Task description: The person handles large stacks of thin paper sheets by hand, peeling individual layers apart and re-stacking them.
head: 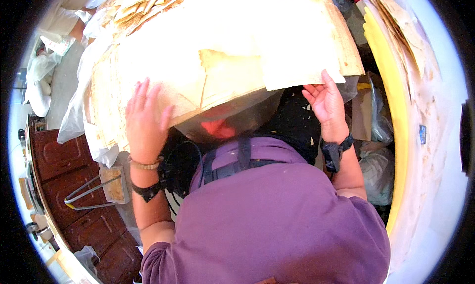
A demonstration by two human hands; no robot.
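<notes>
Overexposed, thin tan sheets, perhaps paper or veneer, cover the work surface before me, and glare hides most of their detail. My left hand is spread palm down at their left front, slightly blurred, with nothing in its grip; whether it presses on the sheets I cannot tell. A pale sheet reaches over the front edge on the right. Its near right edge lies between the thumb and fingers of my right hand, whose palm faces up.
Layered tan sheets are piled at the far left. A yellow edge curves along another surface on the right. Clear plastic hangs at the left, near dark red cabinet doors. Plastic bags sit low on the right.
</notes>
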